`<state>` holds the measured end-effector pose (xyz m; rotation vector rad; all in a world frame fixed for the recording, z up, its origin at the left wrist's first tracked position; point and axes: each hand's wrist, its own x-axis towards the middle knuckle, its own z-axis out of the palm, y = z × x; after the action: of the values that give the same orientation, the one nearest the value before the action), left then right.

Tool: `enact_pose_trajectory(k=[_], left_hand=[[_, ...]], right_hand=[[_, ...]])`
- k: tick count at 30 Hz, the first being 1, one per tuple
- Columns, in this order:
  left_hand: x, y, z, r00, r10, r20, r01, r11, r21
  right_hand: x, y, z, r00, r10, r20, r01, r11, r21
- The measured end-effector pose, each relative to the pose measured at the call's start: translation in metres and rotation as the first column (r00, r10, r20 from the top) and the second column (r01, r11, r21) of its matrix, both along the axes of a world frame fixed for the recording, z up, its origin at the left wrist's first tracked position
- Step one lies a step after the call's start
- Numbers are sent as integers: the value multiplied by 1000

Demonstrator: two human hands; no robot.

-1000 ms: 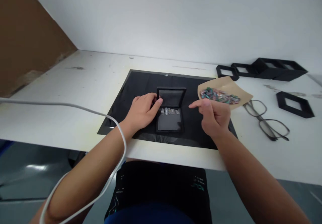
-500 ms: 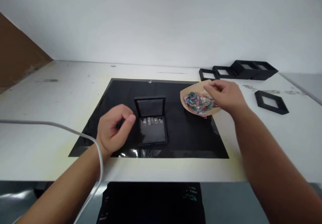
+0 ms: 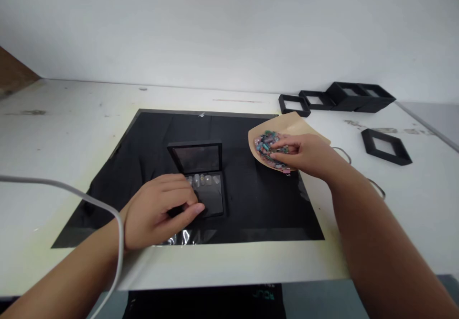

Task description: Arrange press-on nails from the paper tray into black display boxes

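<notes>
Two bare hands work over a black mat (image 3: pixel 251 204) on a white table (image 3: pixel 71 127). The left hand (image 3: pixel 158 214) lies near the mat's front edge, its fingers (image 3: pixel 179 199) curled loosely together and draped over the near left corner of a small black hinged case (image 3: pixel 202 178); the thumb tip presses against the case's front edge. Whether anything is pinched under those fingers cannot be told. The case sits at the middle of the mat, its lid standing upright at the far side, and a row of small pale pieces (image 3: pixel 204 179) lies along the far edge of its tray.

The right hand (image 3: pixel 304 154) reaches to the right side of the mat, fingers close together with the tips dipped into a heap of small multicoloured pieces (image 3: pixel 267 144) on a tan paper sheet (image 3: pixel 297 123). Whether a piece is gripped cannot be told.

Farther right on the table, several empty black square frames (image 3: pixel 383 144) lie well apart from the mat, some grouped by the far edge against a plain white wall (image 3: pixel 229 22). A grey cable (image 3: pixel 89 202) crosses the left forearm.
</notes>
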<state>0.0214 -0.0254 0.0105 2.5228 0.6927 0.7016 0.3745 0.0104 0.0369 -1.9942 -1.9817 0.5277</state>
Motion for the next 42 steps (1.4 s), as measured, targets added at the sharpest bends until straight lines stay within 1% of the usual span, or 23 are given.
enact_pose_trajectory(k=[3,7,11,18,22,24,27,29,31,33,35,37,39,42], left_hand=[[3,1,4,999,-1,35,0,999,35],[2,1,7,998,8,65,-12,998,60],[2,1,6,999,12,49,-15,999,52],[5,2,2,999,-12,53,11,1000,21],[5,3,0,1000,6,23,-6,1000,-5],[5,3,-1,1000,18,1,-18,1000,-19],[4,3,0,1000,23,-12,-24,1000,-20],[3,2,2,1000,25,6,-25,1000,17],[1,1,6,997,28,70,-34,995,93],[-2,-1,11,987,39,156,-66,983,169],[-4,-2,15,975,63,215,-108,974,201],[-5,-2,17,971,80,224,-127,970,207],[-6,-1,17,978,72,197,-115,969,217],[-6,0,16,988,39,146,-73,970,231]], right_hand=[[0,2,-4,999,24,-32,-24,1000,-9],[1,3,-7,991,99,-88,-99,995,4],[3,3,-8,988,140,-61,-140,990,8],[3,6,-11,993,114,33,-114,994,-5],[2,5,-10,990,124,72,-124,992,-7],[3,4,-7,989,121,80,-120,993,-18],[9,1,-2,994,98,45,-97,994,-41],[17,0,1,996,81,24,-80,996,-43],[26,0,2,998,67,12,-66,997,-33],[32,-1,2,998,64,-13,-64,998,-25],[34,0,1,996,82,-27,-82,997,-10],[31,0,-1,993,114,-11,-114,993,10],[26,1,-3,990,140,-12,-140,990,0],[23,1,-3,981,168,-97,-173,984,-49]])
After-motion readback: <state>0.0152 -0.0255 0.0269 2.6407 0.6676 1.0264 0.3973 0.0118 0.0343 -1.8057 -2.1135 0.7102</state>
